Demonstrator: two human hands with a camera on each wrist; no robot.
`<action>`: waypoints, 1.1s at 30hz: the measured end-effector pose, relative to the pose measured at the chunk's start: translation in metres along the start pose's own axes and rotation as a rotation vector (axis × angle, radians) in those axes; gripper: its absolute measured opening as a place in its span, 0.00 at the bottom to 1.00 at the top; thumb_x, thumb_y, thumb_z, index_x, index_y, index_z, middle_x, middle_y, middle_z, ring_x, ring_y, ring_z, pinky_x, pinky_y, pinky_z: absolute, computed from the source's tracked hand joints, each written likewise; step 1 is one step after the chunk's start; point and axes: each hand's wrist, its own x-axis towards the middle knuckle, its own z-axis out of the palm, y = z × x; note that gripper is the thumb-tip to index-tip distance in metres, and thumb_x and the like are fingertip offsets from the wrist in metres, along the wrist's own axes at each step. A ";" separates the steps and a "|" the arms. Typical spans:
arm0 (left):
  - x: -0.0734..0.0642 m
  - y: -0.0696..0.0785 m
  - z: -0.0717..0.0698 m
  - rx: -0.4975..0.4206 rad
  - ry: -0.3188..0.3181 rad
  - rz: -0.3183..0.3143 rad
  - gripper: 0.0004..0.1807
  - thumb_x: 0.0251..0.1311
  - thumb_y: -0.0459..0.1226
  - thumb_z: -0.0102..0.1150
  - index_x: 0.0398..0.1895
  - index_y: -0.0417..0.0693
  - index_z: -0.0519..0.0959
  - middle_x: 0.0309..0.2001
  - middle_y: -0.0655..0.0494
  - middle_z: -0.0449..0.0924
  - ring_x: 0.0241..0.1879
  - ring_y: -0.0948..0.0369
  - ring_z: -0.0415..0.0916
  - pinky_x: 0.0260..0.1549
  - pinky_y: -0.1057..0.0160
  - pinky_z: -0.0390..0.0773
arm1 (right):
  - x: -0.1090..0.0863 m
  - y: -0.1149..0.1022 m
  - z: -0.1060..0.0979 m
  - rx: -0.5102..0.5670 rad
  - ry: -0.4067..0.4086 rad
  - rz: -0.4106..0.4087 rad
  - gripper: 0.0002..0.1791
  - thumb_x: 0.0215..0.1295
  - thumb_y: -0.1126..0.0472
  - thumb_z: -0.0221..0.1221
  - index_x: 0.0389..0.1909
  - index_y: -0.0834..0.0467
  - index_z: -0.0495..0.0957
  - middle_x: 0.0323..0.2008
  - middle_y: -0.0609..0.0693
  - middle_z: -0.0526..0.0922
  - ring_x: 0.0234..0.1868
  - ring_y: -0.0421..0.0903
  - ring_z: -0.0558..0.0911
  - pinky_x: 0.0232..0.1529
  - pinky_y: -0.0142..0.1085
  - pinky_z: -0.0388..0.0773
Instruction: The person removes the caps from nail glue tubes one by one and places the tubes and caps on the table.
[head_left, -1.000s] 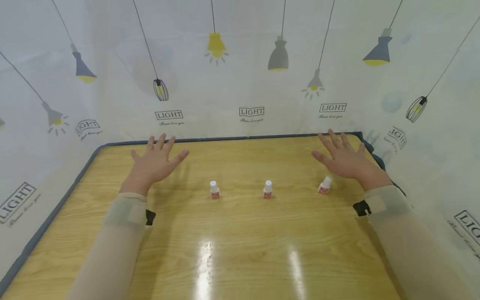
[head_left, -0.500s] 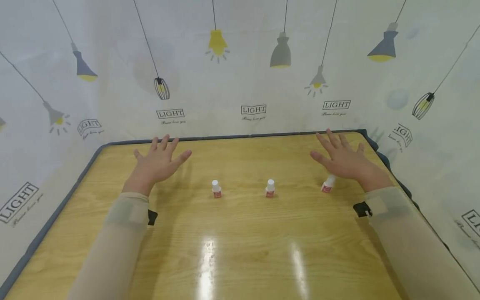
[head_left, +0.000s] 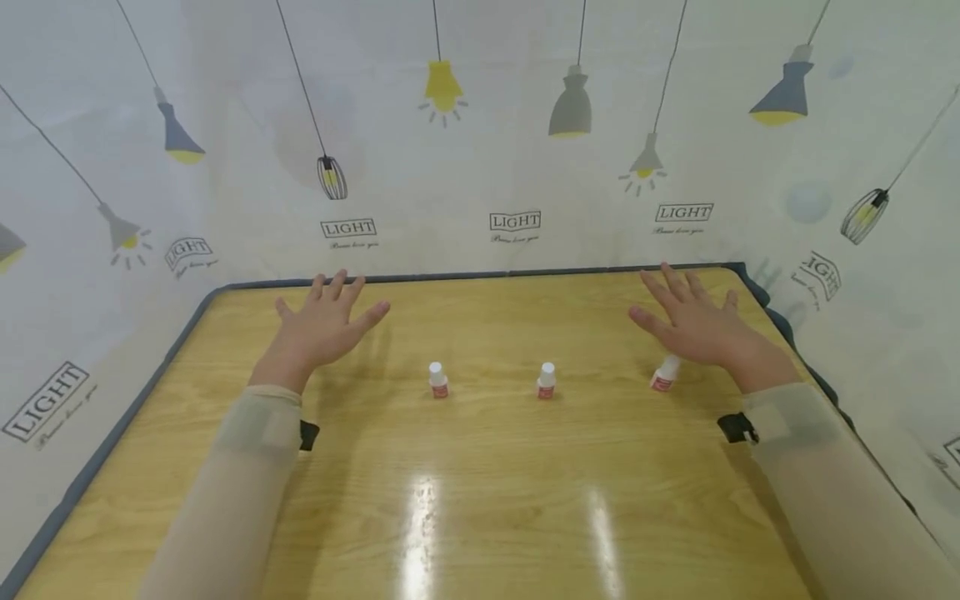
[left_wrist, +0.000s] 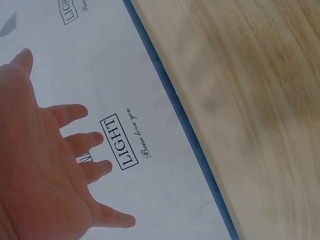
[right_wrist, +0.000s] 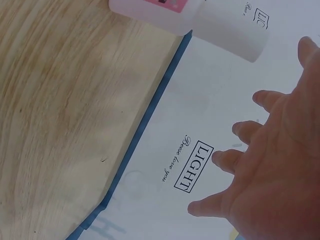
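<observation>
Three small white-capped bottles with red labels stand in a row across the wooden table (head_left: 495, 467): a left bottle (head_left: 438, 381), a middle bottle (head_left: 546, 382) and a right bottle (head_left: 663, 375). My left hand (head_left: 321, 332) is held over the table to the left of the row, fingers spread, holding nothing. Over the right side, my right hand (head_left: 701, 329) is spread the same way, and it partly covers the right bottle's cap in the head view. That bottle (right_wrist: 150, 12) looms large at the top of the right wrist view, apart from the fingers.
White sheeting printed with lamps and "LIGHT" lettering (head_left: 515, 221) rises behind and on both sides of the table. A dark blue edge strip (head_left: 465, 275) borders the tabletop. Black wrist mounts (head_left: 738, 427) sit under the sleeves.
The whole head view has shifted slightly, so the table and bottles sit a little farther right. Both hands stay spread above the table; the right hand now overlaps the right bottle's cap in view.
</observation>
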 end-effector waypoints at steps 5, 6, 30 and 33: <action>-0.002 0.009 -0.001 -0.008 -0.008 0.012 0.59 0.66 0.82 0.20 0.89 0.55 0.42 0.88 0.43 0.32 0.87 0.37 0.26 0.67 0.13 0.26 | -0.004 0.004 0.002 0.003 0.006 -0.005 0.50 0.78 0.23 0.34 0.88 0.43 0.28 0.86 0.58 0.23 0.84 0.75 0.31 0.65 0.88 0.26; -0.003 0.011 -0.002 -0.015 -0.010 0.019 0.59 0.66 0.81 0.20 0.89 0.54 0.42 0.88 0.43 0.33 0.87 0.37 0.27 0.68 0.13 0.27 | -0.005 0.004 0.002 0.003 0.010 -0.009 0.50 0.79 0.23 0.34 0.87 0.43 0.28 0.87 0.58 0.24 0.84 0.75 0.31 0.65 0.88 0.26; -0.008 0.107 -0.034 -0.053 0.022 0.186 0.44 0.77 0.67 0.45 0.85 0.52 0.58 0.86 0.45 0.52 0.86 0.43 0.48 0.80 0.30 0.51 | -0.026 -0.011 -0.021 0.023 0.005 -0.109 0.51 0.78 0.26 0.46 0.89 0.47 0.38 0.83 0.68 0.56 0.81 0.75 0.57 0.74 0.77 0.53; -0.008 0.129 -0.034 -0.102 0.020 0.217 0.42 0.76 0.63 0.54 0.83 0.51 0.62 0.84 0.48 0.59 0.83 0.46 0.57 0.80 0.40 0.60 | -0.030 -0.014 -0.023 0.033 0.007 -0.138 0.50 0.78 0.28 0.48 0.88 0.50 0.44 0.79 0.69 0.65 0.76 0.73 0.69 0.72 0.71 0.66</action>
